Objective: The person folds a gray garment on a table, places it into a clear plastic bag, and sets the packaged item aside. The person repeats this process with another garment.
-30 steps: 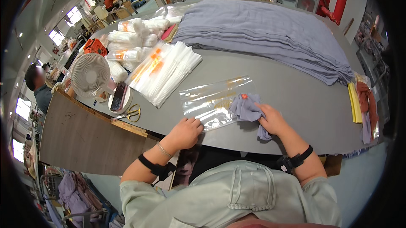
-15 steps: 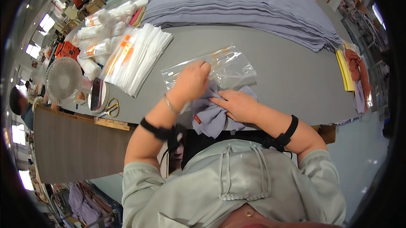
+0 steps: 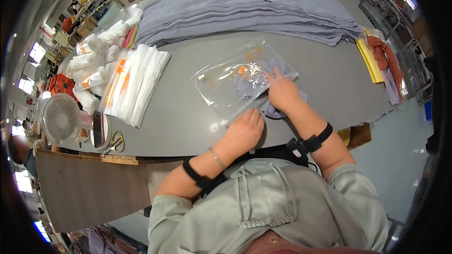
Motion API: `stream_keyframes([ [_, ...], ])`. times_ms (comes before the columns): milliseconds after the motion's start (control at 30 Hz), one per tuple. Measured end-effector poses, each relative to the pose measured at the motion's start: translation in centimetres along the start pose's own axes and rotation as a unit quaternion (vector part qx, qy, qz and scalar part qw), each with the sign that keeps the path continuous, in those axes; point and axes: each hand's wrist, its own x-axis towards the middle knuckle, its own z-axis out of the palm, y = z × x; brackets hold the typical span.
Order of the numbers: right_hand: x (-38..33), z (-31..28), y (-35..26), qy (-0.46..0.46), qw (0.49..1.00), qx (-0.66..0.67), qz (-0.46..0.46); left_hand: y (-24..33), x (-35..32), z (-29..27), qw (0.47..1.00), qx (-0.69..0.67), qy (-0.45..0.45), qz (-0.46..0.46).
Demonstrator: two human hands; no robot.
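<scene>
A clear plastic bag [image 3: 214,91] lies slantwise on the grey table, its opening towards me. Part of a bunched lavender cloth piece [image 3: 249,84] is inside it; another part sticks out under my right wrist. My right hand [image 3: 285,95] reaches into the bag's mouth with the index finger stretched along the cloth; its other fingers curl around fabric and are partly hidden. At the near edge of the bag, my left hand [image 3: 247,129] is closed, fingertips pinching the plastic.
A wide stack of lavender fabric [image 3: 245,9] fills the table's far side. Left are a pile of flat plastic bags [image 3: 136,84], rolled bag bundles [image 3: 96,56], a white fan [image 3: 61,118] and gold-handled scissors [image 3: 117,143]. Yellow sheets [image 3: 368,61] and rust-coloured cloth [image 3: 386,56] lie right.
The lavender cloth has gone from lying in front of the bag to mostly inside it. My right hand moved forward with it; my left hand came down to the bag's near edge.
</scene>
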Motion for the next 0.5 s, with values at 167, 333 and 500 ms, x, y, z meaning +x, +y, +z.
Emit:
stream_keyframes([
  [167, 2.1, -3.4, -1.0, -0.112, 0.993, 0.026, -0.009, 1.5, 2.6, 2.8, 0.995, 0.029, 0.099, 0.015],
  [333, 0.5, -1.6, -4.3, 0.129, 0.986, 0.102, -0.004, 1.9, 2.2, 2.6, 0.989, -0.117, 0.061, -0.062],
  [500, -1.3, 2.5, -1.7, 0.064, 0.98, 0.079, -0.173, 1.8, 1.6, 1.9, 0.984, -0.095, -0.038, -0.147],
])
